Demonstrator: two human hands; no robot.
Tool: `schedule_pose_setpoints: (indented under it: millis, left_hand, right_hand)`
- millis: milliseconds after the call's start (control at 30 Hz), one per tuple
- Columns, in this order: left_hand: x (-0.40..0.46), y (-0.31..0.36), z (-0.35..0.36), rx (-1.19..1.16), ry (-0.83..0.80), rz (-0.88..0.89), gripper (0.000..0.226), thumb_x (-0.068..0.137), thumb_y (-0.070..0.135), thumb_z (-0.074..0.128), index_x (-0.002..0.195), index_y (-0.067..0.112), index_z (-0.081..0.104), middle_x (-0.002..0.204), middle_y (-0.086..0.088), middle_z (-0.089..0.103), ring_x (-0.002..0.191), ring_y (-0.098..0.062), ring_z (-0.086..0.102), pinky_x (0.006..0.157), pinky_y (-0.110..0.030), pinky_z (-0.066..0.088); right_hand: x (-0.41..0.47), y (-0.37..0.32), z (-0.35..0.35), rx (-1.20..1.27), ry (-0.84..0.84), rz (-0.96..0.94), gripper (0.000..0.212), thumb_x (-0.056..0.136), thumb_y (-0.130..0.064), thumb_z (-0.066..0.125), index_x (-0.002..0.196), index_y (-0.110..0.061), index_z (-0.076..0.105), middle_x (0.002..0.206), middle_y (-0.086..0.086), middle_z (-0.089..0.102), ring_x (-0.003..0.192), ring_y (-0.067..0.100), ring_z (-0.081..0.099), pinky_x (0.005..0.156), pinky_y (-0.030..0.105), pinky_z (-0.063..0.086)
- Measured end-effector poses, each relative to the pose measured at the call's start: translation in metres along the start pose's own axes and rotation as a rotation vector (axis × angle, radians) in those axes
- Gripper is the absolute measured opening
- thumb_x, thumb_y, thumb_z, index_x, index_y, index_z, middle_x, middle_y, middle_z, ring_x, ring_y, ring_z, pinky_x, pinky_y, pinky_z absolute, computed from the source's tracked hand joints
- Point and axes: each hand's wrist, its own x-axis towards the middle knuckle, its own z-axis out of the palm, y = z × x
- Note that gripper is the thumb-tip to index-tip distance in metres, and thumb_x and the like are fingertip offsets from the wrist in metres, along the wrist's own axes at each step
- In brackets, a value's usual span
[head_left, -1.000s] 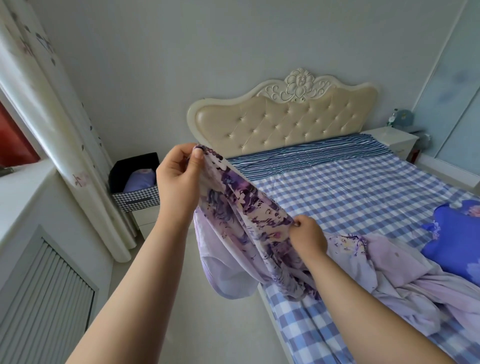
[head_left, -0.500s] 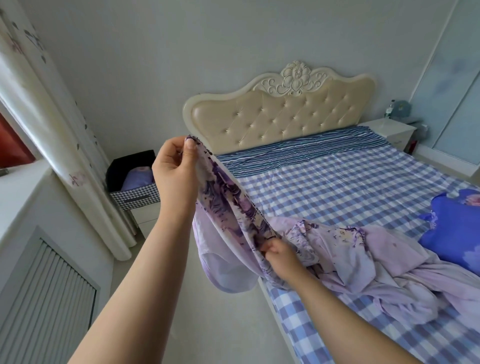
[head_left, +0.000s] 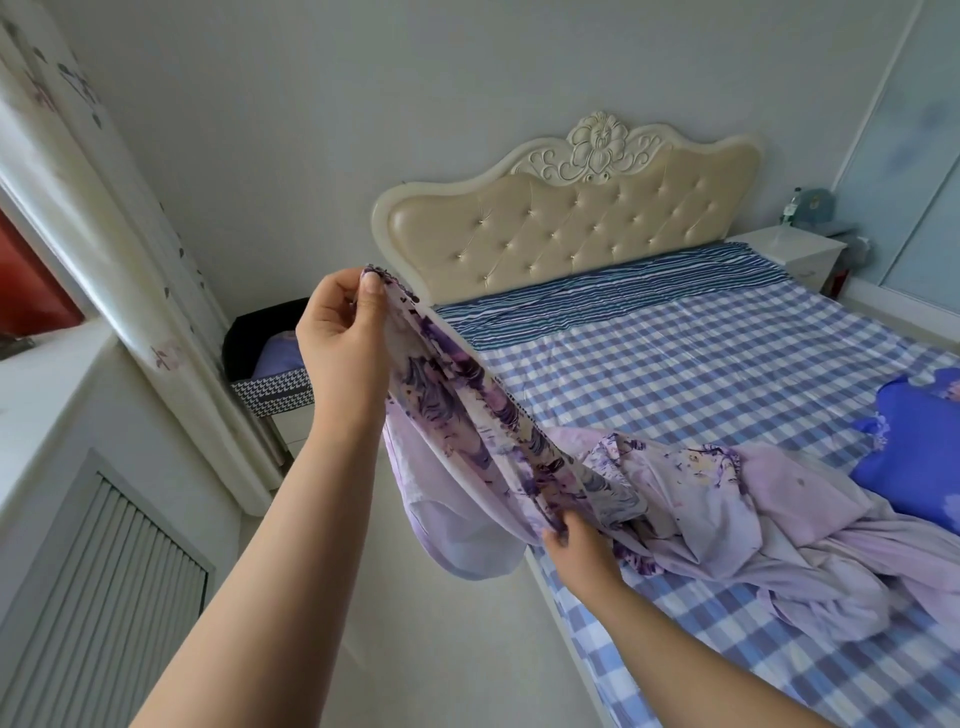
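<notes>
My left hand (head_left: 340, 332) is raised at centre left of the frame, thumb and fingertips pinching the top corner of the purple floral cloth (head_left: 467, 410). From that pinch the printed edge runs in a fairly taut diagonal down and to the right to my right hand (head_left: 582, 551), low in the middle of the frame, whose fingers are curled around a bunched fold of the same cloth. So the cloth spans the gap between both hands. Under that stretched edge a paler lilac fold sags free, hanging over the floor just beside the near edge of the bed (head_left: 727, 364).

To the right of my right hand the rest of the cloth lies crumpled on the blue-checked sheet, reaching toward the lower right. Just beyond it, at the right edge, sits a blue pillow (head_left: 914, 441). The cream tufted headboard (head_left: 571, 228) stands at upper centre. Behind my left wrist, by the curtain (head_left: 104, 208), is a black storage box (head_left: 270, 384).
</notes>
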Motion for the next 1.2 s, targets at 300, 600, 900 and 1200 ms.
schedule_pose_setpoints:
  millis: [300,600,900,1200]
  left_hand:
    - [0.002,-0.003,-0.003,0.016,0.090,-0.033,0.019,0.095,0.014,0.054,0.079,0.021,0.059,0.071,0.010,0.055,0.065,0.002,0.047,0.067,-0.014,0.040]
    - [0.006,-0.007,-0.011,0.017,0.178,-0.047,0.017,0.095,0.015,0.054,0.080,0.020,0.059,0.074,0.009,0.056,0.069,0.000,0.049,0.070,-0.016,0.042]
    - [0.004,-0.005,-0.007,0.008,0.187,-0.047,0.018,0.095,0.015,0.054,0.079,0.021,0.059,0.074,0.009,0.056,0.068,0.000,0.049,0.070,-0.016,0.042]
    - [-0.002,0.001,-0.002,-0.014,0.170,-0.050,0.017,0.096,0.016,0.053,0.080,0.019,0.058,0.073,0.009,0.053,0.066,0.000,0.047,0.068,-0.014,0.040]
  right_hand:
    - [0.008,0.032,-0.018,0.161,0.124,0.098,0.029,0.085,-0.028,0.066,0.071,-0.010,0.048,0.074,0.009,0.059,0.071,0.028,0.056,0.061,0.034,0.042]
    - [-0.003,0.046,-0.028,0.150,0.055,-0.060,0.026,0.093,-0.029,0.059,0.068,-0.028,0.049,0.060,-0.011,0.056,0.060,0.006,0.054,0.055,0.024,0.037]
    - [0.004,0.035,-0.020,0.110,0.107,-0.002,0.015,0.097,-0.016,0.050,0.083,-0.013,0.048,0.071,-0.001,0.053,0.069,0.022,0.050,0.053,0.017,0.032]
    - [0.027,0.033,-0.018,0.019,0.238,0.016,0.018,0.092,-0.007,0.056,0.093,0.005,0.069,0.132,0.006,0.050,0.099,0.028,0.060,0.075,0.028,0.041]
